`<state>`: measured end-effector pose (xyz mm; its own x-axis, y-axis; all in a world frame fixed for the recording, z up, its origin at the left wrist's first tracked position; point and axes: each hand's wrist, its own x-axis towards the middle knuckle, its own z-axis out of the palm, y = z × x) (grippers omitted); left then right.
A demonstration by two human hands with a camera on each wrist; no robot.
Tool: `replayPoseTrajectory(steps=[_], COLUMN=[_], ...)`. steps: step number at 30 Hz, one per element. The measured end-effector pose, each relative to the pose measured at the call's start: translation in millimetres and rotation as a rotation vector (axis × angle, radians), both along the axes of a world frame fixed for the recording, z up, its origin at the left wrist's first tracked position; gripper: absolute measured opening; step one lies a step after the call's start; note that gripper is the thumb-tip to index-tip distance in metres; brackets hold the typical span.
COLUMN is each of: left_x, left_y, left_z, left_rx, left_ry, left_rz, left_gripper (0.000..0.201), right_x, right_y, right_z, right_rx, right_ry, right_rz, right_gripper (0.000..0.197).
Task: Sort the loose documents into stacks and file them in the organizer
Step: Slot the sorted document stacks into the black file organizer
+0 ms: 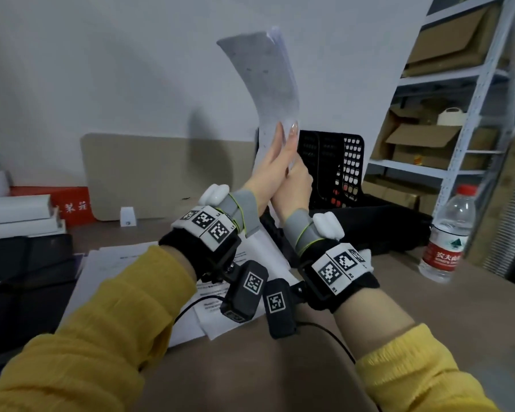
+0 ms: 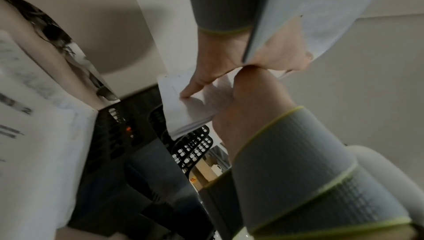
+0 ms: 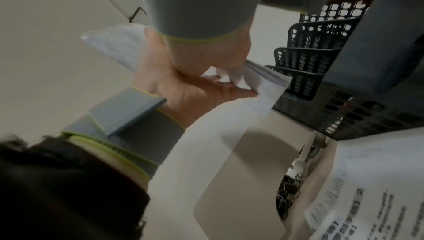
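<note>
nearest, on the brown table (image 1: 428,307): loose papers (image 1: 116,263) lying flat under the wrists, not yet sorted. just above them, a stack of papers (image 1: 268,84) held up on end in both hands, low edge down, floppy top curling over to the left. left hand (image 1: 266,165) wrapped round the low part of the stack, fingers long and pointing up along the sheets. right hand (image 1: 296,185) just below, touching the left one, curled tight round the bottom edge. both hands closed on the same stack, nothing else in them. likely step: making the stack neat before filing. to do it well: keep the grip low but loosen it a little, tap the bottom edge on a bare bit of table, shake the sheets level, then squeeze again. slide one hand higher up to stop the top from bending over and spilling. no tugging, and no more crushing of the bottom corner, bunched up in the right wrist view. just behind the hands, the black organizer (image 1: 339,162), slots open at the top. aim the stack straight down into one slot, thin edge first, and push slowly. off to the right, a water bottle (image 1: 449,233) with a red cap, well apart from the papers; keep elbows away from it. farthest back, a grey wall (image 1: 101,69) and metal shelves (image 1: 446,71) with boxes.
</note>
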<state>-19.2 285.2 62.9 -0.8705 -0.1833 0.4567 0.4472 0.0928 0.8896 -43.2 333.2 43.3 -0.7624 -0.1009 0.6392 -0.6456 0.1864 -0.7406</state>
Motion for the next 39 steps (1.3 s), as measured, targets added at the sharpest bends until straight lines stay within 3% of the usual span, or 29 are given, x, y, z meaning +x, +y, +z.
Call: replayPoseTrajectory(steps=[11,18,24,28,32,36,39], left_x=[-63.2,-117.0,-148.3,-164.0,-170.3,-173.6,-169.6], left_y=[31.0,13.0,5.3,-3.5,-11.9,-16.4,-15.7], left_z=[1.2,-1.8,-1.0,-5.2,-5.9,-11.3,-16.8], left_rx=[0.003,0.047,0.042,0.065,0.119,0.152,0.174], left_ry=[-0.029,-0.06,-0.046,-0.047,-0.073,-0.093,-0.1], left_rz=[-0.147,-0.121,-0.044,-0.013,0.02,0.004,-0.006], left_gripper=[0.065,0.063,0.089,0.084,0.064,0.085,0.073], right_x=[-59.8,-116.7,-160.6,-182.4,-194.9,-192.0,-184.4], right_y=[33.5,20.8,5.5,-2.2,-4.2,-3.3,-3.9], right_z=[1.5,-1.9,-4.3,-13.3,-35.2,-45.3,-40.4], right_rx=[0.071,-0.001,-0.002,0.025,0.143,0.261,0.289], right_ry=[-0.007,-0.122,-0.158,-0.182,-0.273,-0.368,-0.35], right_rz=[-0.165,-0.075,-0.046,-0.008,0.03,0.064,0.07], right_gripper=[0.045,0.037,0.019,0.019,0.021,0.015,0.015])
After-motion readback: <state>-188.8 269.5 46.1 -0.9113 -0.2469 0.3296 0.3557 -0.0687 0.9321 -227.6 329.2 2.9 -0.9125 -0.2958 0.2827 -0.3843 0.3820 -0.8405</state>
